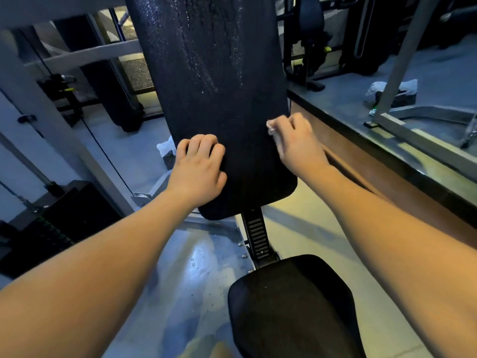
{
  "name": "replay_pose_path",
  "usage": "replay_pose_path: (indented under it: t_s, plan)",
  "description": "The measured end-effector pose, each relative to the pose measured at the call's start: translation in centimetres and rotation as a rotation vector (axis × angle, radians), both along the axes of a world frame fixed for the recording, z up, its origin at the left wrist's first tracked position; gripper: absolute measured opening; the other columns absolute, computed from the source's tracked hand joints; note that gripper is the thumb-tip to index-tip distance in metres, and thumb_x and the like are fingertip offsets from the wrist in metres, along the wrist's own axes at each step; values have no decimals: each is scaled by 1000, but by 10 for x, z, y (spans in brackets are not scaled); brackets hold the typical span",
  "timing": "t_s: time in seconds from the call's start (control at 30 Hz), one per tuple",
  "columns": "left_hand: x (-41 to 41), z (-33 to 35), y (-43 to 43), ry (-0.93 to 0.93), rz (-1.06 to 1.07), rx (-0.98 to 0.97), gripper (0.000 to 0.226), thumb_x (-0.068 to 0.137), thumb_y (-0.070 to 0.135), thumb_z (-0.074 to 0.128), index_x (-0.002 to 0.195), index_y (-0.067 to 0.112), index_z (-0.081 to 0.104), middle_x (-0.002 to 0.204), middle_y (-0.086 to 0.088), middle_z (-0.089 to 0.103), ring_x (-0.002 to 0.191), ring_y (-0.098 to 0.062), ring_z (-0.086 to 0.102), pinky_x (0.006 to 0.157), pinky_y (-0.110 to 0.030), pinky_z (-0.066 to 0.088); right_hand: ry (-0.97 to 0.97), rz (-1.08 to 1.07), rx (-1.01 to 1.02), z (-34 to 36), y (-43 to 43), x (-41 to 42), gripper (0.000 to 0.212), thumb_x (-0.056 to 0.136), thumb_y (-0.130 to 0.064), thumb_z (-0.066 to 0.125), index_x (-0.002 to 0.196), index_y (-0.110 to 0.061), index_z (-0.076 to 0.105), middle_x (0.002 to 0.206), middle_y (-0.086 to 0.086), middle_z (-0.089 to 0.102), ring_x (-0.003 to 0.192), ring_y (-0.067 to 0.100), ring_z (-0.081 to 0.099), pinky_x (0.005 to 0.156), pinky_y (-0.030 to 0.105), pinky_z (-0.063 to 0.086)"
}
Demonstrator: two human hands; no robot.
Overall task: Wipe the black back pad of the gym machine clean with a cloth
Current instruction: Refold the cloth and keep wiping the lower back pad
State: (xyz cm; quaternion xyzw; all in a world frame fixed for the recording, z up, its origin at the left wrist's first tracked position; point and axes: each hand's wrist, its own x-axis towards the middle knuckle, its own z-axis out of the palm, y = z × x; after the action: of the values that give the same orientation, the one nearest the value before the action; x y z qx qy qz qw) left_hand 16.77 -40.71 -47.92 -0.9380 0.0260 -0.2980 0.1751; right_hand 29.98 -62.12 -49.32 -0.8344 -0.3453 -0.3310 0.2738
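step: mid-wipe, i'd judge. lower part of back pad (227,140) looks matte & dry; upper part carries droplets (206,63) in streaks, so top isn't done yet.
back pad: black, upright, centre of view, above seat pad (291,306) on notched adjuster post (256,239).
left hand (198,164): fingers curled at pad's l edge, low down, seems to grip it to steady; can't tell if fingertips wrap behind.
right hand (294,140): curled, pinching small whitish wad, prob the cloth (271,127), touching pad near its r edge.
next: likely carry cloth up & across the wet streaks w/ firm overlapping passes; wad looks small, may need opening out.
edges: both side edges & rounded bottom corners free. raised ledge (343,104) sits near r edge; cable (108,156) & weight stack (49,228) well apart on l.
room: pad face open above both hands; its top is out of frame.
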Motion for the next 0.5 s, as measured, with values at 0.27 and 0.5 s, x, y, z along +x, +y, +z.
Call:
replay_pose_path:
  t_s: [0.27,0.5]
  plan:
    - [36,-13,-34,255,-88,147,67,91,47,44,151,20,37,162,-11,27,152,-35,7,124,-55,-4,117,-13,193,-46,-7,-5,23,99,-9,56,118,-17,66,112,9,56,104,32,57,95,33,43]
    - [41,-30,-25,190,-38,311,70,95,56,36,156,21,34,164,-12,26,154,-39,4,122,-62,0,384,46,286,-80,-39,-17,24,101,-8,59,123,-17,63,116,5,59,105,16,60,95,36,53]
